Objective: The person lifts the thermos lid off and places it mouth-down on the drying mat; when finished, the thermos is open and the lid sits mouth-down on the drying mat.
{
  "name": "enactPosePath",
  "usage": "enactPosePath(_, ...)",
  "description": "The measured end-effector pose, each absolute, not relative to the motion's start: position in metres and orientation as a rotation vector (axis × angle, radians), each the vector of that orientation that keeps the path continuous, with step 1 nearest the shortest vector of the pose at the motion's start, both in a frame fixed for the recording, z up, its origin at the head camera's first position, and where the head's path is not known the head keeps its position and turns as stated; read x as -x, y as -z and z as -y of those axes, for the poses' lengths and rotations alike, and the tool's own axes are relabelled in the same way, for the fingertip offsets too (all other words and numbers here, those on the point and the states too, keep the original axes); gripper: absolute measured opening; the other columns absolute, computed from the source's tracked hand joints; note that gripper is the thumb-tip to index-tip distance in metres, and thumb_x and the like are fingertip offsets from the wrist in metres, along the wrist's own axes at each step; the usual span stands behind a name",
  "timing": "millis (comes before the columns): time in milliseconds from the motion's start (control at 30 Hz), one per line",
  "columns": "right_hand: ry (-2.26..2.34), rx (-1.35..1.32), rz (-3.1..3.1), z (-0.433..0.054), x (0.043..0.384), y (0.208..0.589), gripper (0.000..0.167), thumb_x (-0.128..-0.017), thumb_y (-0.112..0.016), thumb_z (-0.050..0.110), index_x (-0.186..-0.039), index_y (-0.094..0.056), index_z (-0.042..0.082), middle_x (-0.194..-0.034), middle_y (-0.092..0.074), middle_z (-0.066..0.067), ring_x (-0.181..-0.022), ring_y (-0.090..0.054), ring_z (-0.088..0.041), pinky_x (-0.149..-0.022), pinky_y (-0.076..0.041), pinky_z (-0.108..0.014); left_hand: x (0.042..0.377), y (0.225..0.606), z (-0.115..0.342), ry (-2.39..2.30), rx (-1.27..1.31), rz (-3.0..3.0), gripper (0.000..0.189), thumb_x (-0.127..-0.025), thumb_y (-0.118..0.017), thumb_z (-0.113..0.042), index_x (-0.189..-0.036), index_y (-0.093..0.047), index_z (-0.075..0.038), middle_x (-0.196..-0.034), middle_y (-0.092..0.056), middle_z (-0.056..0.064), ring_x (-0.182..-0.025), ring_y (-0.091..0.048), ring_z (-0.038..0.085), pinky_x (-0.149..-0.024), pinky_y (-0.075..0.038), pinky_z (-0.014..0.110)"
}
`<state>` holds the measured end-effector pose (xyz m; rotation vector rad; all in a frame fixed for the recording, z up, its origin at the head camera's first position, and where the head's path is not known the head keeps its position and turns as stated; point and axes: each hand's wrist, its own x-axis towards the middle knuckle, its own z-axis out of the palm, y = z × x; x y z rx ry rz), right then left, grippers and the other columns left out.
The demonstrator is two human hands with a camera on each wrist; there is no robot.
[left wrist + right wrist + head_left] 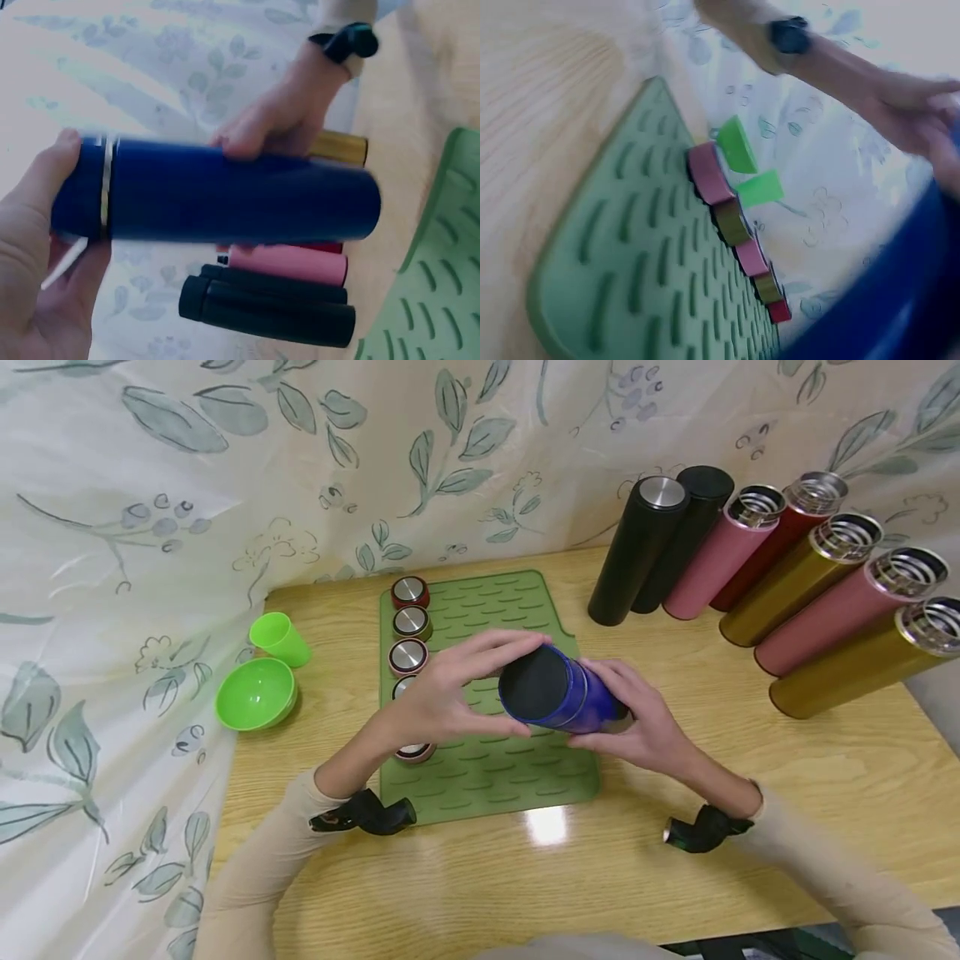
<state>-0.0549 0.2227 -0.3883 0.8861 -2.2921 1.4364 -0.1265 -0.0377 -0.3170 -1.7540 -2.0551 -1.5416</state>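
A dark blue thermos bottle is held tilted above the green ridged mat, its cap end toward the left. My left hand pinches the cap between thumb and fingers, just beyond the silver ring. Around the lower body, my right hand grips the bottle. In the left wrist view the blue bottle lies level across the picture, with the cap on it. Down the mat's left side runs a column of loose bottle lids, from a red lid to a pink lid; my left hand hides some from the head camera.
At the right stand two black bottles with caps on, and several pink, red and gold bottles with open steel mouths. A green cup and a green bowl are at the left. A leaf-patterned curtain borders the table.
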Motion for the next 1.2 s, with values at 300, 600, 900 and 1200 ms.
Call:
enactPosePath(300, -2.145, -1.88, 2.41, -0.261, 0.091, 0.375, 0.082, -0.089, -0.07, 0.033, -0.151, -0.028, 0.0, -0.148, -0.047, -0.003, -0.132, -0.049, -0.015, -0.105, -0.047, -0.028, 0.116, 0.313, 0.029, 1.528, 2.13, 1.895, 0.086, -0.068, -0.088, -0.034, -0.13, -0.051, 0.012, -0.132, -0.058, 0.022, -0.127, -0.056, 0.024, -0.109, -0.045, 0.032)
enactPosePath(600, -1.686, -1.302, 2.443, -0.236, 0.074, 0.374, 0.093, -0.067, -0.088, 0.01, -0.146, -0.04, 0.003, -0.143, -0.05, 0.002, -0.13, -0.048, -0.009, -0.105, -0.043, -0.018, 0.12, 0.315, 0.038, 1.643, 1.886, 1.871, 0.086, -0.06, -0.093, -0.021, -0.127, -0.052, 0.014, -0.127, -0.06, 0.027, -0.123, -0.058, 0.028, -0.105, -0.049, 0.038)
enactPosePath(900, -1.482, -0.784, 2.215, -0.2, 0.055, 0.383, 0.083, -0.076, -0.077, 0.045, -0.137, -0.05, -0.004, -0.131, -0.054, -0.001, -0.121, -0.051, -0.009, -0.102, -0.043, -0.017, 0.113, 0.314, 0.037, 1.799, 1.601, 1.89, 0.086, -0.057, -0.093, -0.007, -0.13, -0.051, 0.011, -0.127, -0.058, 0.025, -0.121, -0.057, 0.024, -0.099, -0.053, 0.038)
enactPosePath(1200, -1.627, -1.462, 2.355, -0.244, 0.086, 0.367, 0.09, -0.069, -0.088, 0.019, -0.145, -0.042, 0.004, -0.145, -0.048, 0.006, -0.131, -0.045, -0.009, -0.105, -0.041, -0.018, 0.11, 0.311, 0.034, 1.638, 1.85, 1.929, 0.091, -0.062, -0.092, -0.021, -0.133, -0.047, 0.012, -0.134, -0.054, 0.025, -0.129, -0.052, 0.027, -0.109, -0.045, 0.037)
